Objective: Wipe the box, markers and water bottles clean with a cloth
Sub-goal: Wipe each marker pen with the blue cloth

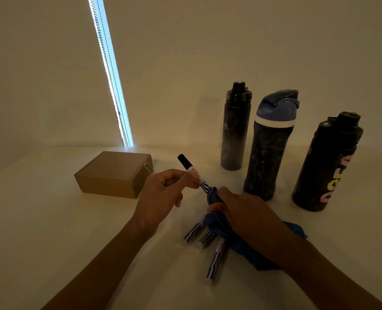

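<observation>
1. The held marker (188,167) sits at the centre of the frame, tilted, with its black cap toward the upper left. The left hand (163,189) pinches it just below the cap. The right hand (237,209) is curled round a blue cloth (241,247) bunched over the marker's lower end. The two hands are just beside each other.
2. Three more markers (215,262) lie on the table (51,220) at lower centre, their upper ends under the cloth.
3. Each marker has a white barrel with wavy black stripes. The cloth trails toward the lower right beneath the right forearm.
4. A closed brown cardboard box (114,175) lies left of centre, near the left hand but apart from it, with a wire clip (148,166) at its right corner.
5. Three smudged water bottles stand upright on the right: a slim black bottle (234,135), a blue-lidded bottle (268,153) and a black bottle with pastel lettering (324,166).
6. The table meets the wall behind the box and bottles. Open tabletop fills the lower left. A bright window strip (109,70) with a bead chain runs down the upper left.
</observation>
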Motion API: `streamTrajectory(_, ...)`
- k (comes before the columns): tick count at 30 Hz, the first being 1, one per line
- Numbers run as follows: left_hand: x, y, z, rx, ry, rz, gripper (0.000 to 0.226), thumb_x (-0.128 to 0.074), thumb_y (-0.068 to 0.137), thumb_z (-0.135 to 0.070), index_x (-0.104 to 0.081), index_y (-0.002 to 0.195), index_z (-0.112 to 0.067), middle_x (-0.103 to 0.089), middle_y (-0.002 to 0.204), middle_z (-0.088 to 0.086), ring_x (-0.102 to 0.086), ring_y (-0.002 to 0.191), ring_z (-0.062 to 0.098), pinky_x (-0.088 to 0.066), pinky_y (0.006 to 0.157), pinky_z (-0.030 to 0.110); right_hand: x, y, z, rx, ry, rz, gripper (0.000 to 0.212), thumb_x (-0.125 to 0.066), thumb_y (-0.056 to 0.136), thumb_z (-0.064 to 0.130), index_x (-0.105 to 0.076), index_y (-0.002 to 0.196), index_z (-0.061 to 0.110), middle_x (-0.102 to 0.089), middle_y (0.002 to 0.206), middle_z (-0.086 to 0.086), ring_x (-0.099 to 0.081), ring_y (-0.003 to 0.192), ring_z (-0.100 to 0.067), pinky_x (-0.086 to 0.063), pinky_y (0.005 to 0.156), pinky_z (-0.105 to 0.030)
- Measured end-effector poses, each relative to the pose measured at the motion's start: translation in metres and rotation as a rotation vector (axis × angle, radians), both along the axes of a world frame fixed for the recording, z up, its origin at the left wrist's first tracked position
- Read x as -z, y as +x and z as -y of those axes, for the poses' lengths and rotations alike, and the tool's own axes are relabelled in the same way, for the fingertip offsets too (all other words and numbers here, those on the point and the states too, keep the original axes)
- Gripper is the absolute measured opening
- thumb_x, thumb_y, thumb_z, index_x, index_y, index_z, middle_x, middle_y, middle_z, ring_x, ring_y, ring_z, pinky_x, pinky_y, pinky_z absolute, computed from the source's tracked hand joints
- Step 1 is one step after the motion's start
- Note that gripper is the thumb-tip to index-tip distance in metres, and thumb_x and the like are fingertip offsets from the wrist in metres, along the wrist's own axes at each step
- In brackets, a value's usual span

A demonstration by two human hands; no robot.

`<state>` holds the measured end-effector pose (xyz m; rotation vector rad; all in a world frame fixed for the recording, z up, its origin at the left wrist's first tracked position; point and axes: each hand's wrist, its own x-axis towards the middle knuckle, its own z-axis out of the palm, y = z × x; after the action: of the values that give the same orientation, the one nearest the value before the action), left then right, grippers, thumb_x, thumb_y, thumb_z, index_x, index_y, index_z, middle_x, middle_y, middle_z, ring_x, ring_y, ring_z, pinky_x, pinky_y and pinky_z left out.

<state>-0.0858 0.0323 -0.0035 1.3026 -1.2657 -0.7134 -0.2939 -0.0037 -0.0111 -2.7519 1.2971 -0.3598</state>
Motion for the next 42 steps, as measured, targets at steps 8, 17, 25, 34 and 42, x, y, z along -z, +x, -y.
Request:
streamTrajectory(8, -0.002, 0.007, 0.003, -0.033, 0.015, -0.054, 0.023, -0.068, 0.098, -0.037, -0.08, 0.097, -0.017, -0.074, 0.073, -0.009, -0.044, 0.049, 0.008, -0.04, 0.049, 0.016, 0.001, 0.002, -0.014, -0.222, -0.221, 0.033, 0.017, -0.046, 0.102, 0.024, -0.059, 0.11, 0.017, -0.066, 0.091, -0.001, -0.063, 0.08, -0.023, -0.053, 0.068, -0.044)
streamTrajectory(17, -0.002, 0.027, 0.007, -0.148, -0.044, 0.268, 0.012, -0.075, 0.093, -0.04, -0.078, 0.087, -0.031, -0.074, 0.078, -0.02, -0.068, 0.069, -0.001, -0.047, 0.064, 0.008, 0.004, -0.007, 0.002, -0.06, -0.13, 0.275, 0.039, -0.02, 0.104, 0.053, -0.052, 0.106, 0.03, -0.06, 0.083, 0.011, -0.058, 0.073, -0.009, -0.051, 0.066, -0.033)
streamTrajectory(25, 0.014, 0.061, 0.018, -0.41, 0.113, 0.81, 0.028, -0.076, 0.08, -0.066, -0.075, 0.07, -0.04, -0.061, 0.055, -0.025, -0.06, 0.057, -0.012, -0.033, 0.051, 0.01, 0.007, -0.016, 0.024, 0.106, -0.208, 0.588, 0.022, -0.052, 0.101, 0.037, -0.061, 0.094, 0.019, -0.056, 0.084, 0.006, -0.052, 0.072, -0.006, -0.043, 0.07, -0.021)
streamTrajectory(34, 0.034, 0.073, 0.033, -0.42, 0.108, 0.892, 0.03, -0.08, 0.078, -0.064, -0.068, 0.076, -0.037, -0.063, 0.061, -0.023, -0.062, 0.055, -0.006, -0.043, 0.053, 0.018, 0.005, -0.019, 0.021, 0.118, -0.183, 0.591, 0.016, -0.051, 0.102, 0.04, -0.055, 0.092, 0.028, -0.055, 0.084, 0.013, -0.055, 0.076, -0.001, -0.042, 0.07, -0.018)
streamTrajectory(42, 0.02, 0.049, 0.015, -0.134, -0.034, 0.84, 0.035, -0.072, 0.079, -0.073, -0.072, 0.081, -0.038, -0.063, 0.066, -0.019, -0.063, 0.071, -0.003, -0.043, 0.061, 0.014, -0.008, -0.029, 0.023, 0.21, -0.292, 0.752, 0.018, -0.052, 0.102, 0.041, -0.06, 0.097, 0.025, -0.058, 0.088, 0.012, -0.056, 0.082, 0.0, -0.042, 0.07, -0.007)
